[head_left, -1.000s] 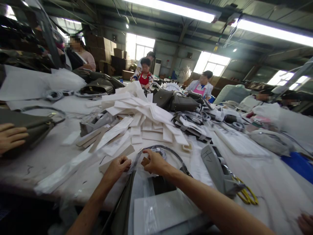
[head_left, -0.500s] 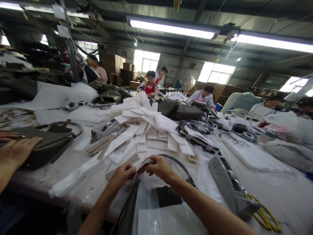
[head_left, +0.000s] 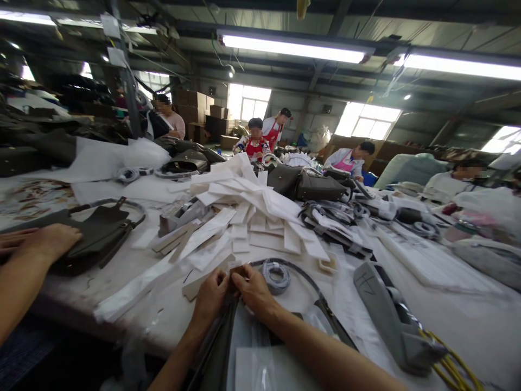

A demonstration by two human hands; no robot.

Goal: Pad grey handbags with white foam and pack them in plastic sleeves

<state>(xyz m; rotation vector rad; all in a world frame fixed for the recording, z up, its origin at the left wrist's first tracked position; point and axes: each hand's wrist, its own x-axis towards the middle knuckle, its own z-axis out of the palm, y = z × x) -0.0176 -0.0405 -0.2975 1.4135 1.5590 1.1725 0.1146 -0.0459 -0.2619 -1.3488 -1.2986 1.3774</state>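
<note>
Both hands are close together at the table's near edge, over a dark handbag (head_left: 337, 326) partly covered by clear plastic and white sheet material. My right hand (head_left: 254, 293) pinches a small brown tab (head_left: 236, 270) at the bag's top. Beside it, my left hand (head_left: 210, 296) has its thumb and fingers pressed together at the tab's lower left side; what lies between them is hidden. The bag's dark handle (head_left: 307, 271) arches up behind my right hand. Inside that arch lies a wrapped grey coil (head_left: 277, 277).
A heap of white padding strips (head_left: 260, 203) fills the middle. A grey tape dispenser (head_left: 380, 309) with yellow rolls stands at right. At left, a co-worker's hands (head_left: 51, 244) rest on another dark bag (head_left: 101, 233). More bags (head_left: 319, 184) and several people are beyond.
My right hand has moved left and down, closer to my left hand. The shiny clear material between my fingers no longer shows; the brown tab and grey coil show more plainly. The view has shifted slightly.
</note>
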